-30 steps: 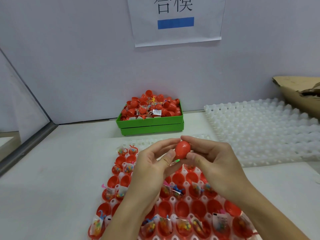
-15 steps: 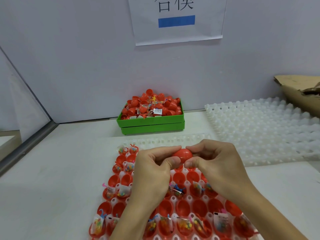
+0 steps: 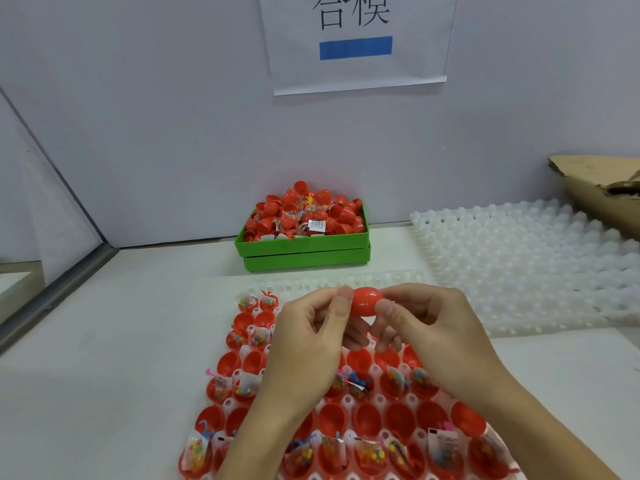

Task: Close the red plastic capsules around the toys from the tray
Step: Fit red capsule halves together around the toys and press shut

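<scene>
Two hands pinch a red capsule (image 3: pixel 367 302) over a tray of toys at a white tabletop (image 3: pixel 114 341).

The pale tabletop meets a grey wall carrying a paper sign (image 3: pixel 356 43) with a blue bar. A green bin (image 3: pixel 304 249) at the far centre is heaped with red capsule halves and bagged toys. The near white tray (image 3: pixel 379 398) holds red halves, some bearing small bagged toys, others empty. An empty white tray (image 3: pixel 526 265) lies to the right, with torn cardboard (image 3: pixel 595 192) beyond it. The left hand (image 3: pixel 311 344) and right hand (image 3: pixel 436 334) each grip one end of the capsule between thumb and fingers, just above the near tray. Its seam is hidden by the fingers; the tray's near edge is cut off.
</scene>
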Available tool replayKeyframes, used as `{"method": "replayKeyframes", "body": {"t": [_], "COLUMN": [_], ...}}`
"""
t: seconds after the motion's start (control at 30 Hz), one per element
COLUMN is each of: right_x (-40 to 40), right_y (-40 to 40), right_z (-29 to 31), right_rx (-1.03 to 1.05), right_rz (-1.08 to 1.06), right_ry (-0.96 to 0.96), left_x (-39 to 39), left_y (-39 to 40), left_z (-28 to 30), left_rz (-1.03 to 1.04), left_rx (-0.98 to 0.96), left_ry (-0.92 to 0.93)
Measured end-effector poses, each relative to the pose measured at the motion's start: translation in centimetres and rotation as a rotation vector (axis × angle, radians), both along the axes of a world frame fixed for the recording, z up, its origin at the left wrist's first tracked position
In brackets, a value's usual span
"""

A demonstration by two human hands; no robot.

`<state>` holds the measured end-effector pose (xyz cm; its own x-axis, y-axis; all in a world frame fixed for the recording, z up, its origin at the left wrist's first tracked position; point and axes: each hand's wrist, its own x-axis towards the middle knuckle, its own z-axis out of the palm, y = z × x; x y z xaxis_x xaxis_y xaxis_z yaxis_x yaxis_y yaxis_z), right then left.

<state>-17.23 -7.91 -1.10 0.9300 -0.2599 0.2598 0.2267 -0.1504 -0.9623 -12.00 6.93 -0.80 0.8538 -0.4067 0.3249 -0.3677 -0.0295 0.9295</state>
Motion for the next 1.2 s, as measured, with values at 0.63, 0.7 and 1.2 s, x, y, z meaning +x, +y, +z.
{"method": "replayKeyframes", "body": {"t": [0.63,0.7,1.2], "right_x": [-0.22,-0.27,-0.21], "right_y": [0.41,0.64,0.63], "right_z": [0.07,-0.05,-0.14], "right_rx": [0.018,-0.037,0.081], "right_rz": [-0.045,-0.065,0.088], "right_ry": [-0.135,-0.163,-0.104], "left_x": [-0.06,-0.01,-0.20], "left_y": [0.18,0.21,-0.14], "left_z": [0.06,0.05,-0.16], "left_rz": [-0.038,-0.050,0.200], "left_rx": [-0.120,-0.127,-0.050], "left_ry": [0.105,0.146,-0.148]}}
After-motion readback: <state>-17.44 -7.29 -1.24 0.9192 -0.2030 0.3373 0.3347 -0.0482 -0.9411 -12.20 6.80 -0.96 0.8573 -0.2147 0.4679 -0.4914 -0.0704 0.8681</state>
